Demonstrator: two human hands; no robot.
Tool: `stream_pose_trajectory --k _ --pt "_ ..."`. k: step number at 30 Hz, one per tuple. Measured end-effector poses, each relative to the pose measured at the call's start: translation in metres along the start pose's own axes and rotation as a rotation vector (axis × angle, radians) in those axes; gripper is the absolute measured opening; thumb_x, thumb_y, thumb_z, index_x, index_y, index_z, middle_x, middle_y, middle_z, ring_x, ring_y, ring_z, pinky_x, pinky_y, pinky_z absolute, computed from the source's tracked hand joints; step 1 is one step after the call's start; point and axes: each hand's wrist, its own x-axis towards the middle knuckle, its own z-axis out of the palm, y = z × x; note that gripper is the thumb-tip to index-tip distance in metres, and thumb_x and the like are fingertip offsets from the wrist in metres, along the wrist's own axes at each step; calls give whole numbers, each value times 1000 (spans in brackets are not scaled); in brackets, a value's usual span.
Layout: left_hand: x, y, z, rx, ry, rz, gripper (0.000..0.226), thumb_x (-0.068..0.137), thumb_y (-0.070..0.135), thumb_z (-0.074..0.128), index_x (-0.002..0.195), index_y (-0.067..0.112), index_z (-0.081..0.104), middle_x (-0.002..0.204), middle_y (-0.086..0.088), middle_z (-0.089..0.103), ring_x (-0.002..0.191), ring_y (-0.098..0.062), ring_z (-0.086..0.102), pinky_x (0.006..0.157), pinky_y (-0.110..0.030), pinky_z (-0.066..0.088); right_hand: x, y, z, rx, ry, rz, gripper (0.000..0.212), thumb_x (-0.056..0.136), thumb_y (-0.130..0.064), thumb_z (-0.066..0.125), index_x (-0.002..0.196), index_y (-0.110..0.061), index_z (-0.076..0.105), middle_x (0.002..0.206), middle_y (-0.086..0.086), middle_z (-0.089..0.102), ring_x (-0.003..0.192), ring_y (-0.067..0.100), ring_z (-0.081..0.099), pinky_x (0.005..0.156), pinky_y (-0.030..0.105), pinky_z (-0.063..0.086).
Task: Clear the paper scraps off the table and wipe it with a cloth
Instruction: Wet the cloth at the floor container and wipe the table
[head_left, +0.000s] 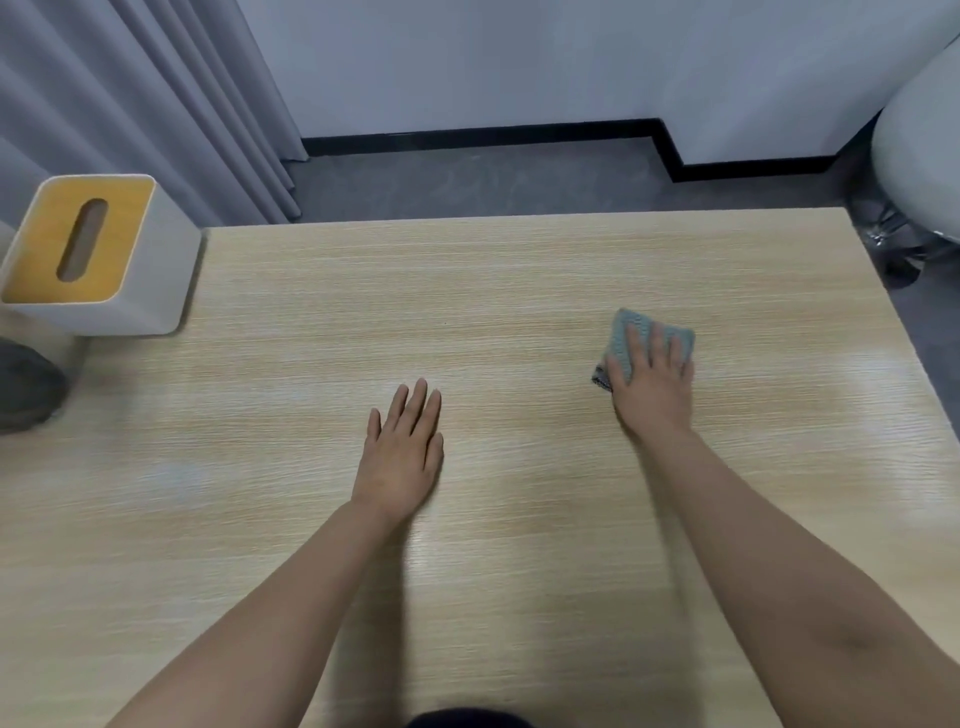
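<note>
Pressing flat on the folded grey-blue cloth (631, 338) with straight fingers, right hand (653, 387) on the right half of the table (311, 322), somewhat toward the far side. Covering the near part of the cloth with palm and fingers, leaving the far edge and a dark corner at the left visible. Not pinching, only pushing down with a spread, flat hand. Resting flat on the bare wood near the middle, left hand (402, 457) with fingers straight and close together, holding nothing, seemingly only steadying the body. No paper scraps visible anywhere on the wood, so probably already at the wiping step of the task. Lying directly under the right hand, cloth well apart from the left hand, so clearly work for the right arm. Long side of the cloth running roughly left to right, across the line of the forearm. To the left of the cloth, a wide stretch of table reaching to the tissue box (93, 254) at the far left corner; to the right, only a short stretch up to the right edge. Likely a sideways sweep next, keeping the pressure even so that the cloth does not slip out from under the palm. Slightly blurred around the hand, so fine folds of the cloth hard to tell.
</note>
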Motion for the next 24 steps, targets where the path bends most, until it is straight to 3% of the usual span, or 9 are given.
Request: stream_pose_trajectory --k 3,5,8,10,12,15,20,22,24 --pt "0 0 2 -10 17 7 57 97 39 8 150 21 3 157 5 -9 139 -9 -20 115 -39 -9 -9 -28 5 -18 -9 27 59 100 -46 14 149 -23 -7 158 8 -11 144 30 -12 117 46 -5" --pt "0 1 4 -2 26 3 60 93 40 3 150 21 3 158 5 -8 139 -9 -20 115 -40 -8 -27 -61 16 -73 -11 -181 58 100 -43 15 149 -23 -8 157 6 -11 144 30 -13 116 45 -8" --pt "1 2 7 -2 51 -6 71 84 44 -6 151 20 6 158 5 -6 137 -7 -20 115 -41 -7 -56 -96 29 -126 -59 -639 60 95 -51 9 149 -29 -5 157 -2 -12 141 19 -21 114 39 -15" --pt "1 2 7 -13 58 -3 76 80 46 -8 151 20 7 158 5 -5 136 -6 -20 115 -41 -7 -53 -93 29 -119 -107 -770 60 94 -58 10 148 -35 -1 154 -10 -14 140 11 -21 116 36 -15" --pt "1 2 7 -24 63 2 77 80 46 -8 151 20 9 158 5 -4 136 -6 -19 115 -40 -6 -35 -79 23 -83 -86 -713 63 90 -61 8 148 -37 1 157 -9 -9 142 11 -18 116 35 -12" --pt "0 3 5 -34 70 5 75 82 46 -5 150 20 14 158 4 1 142 -10 -12 116 -42 -3 -2 -50 12 -49 -26 -403 60 97 -54 18 149 -32 0 158 -1 -7 145 21 -12 116 36 -9" --pt "4 6 -2 -48 140 -10 65 87 38 14 142 13 39 151 -6 32 141 -26 26 113 -47 21 21 -18 0 43 9 36 61 97 -53 11 150 -26 -4 157 5 -13 144 25 -14 117 43 -8" --pt "14 5 -7 -60 182 8 60 87 34 21 135 10 48 143 -10 45 132 -29 40 110 -47 30 18 -34 3 38 24 48 59 98 -50 11 150 -25 -5 157 6 -13 144 28 -15 117 45 -8" --pt "30 4 -12 -60 213 17 58 88 31 23 135 9 48 142 -10 46 132 -29 41 109 -48 31 9 -66 12 -18 15 -132 58 99 -47 14 149 -26 -6 158 5 -10 144 30 -13 117 46 -8"
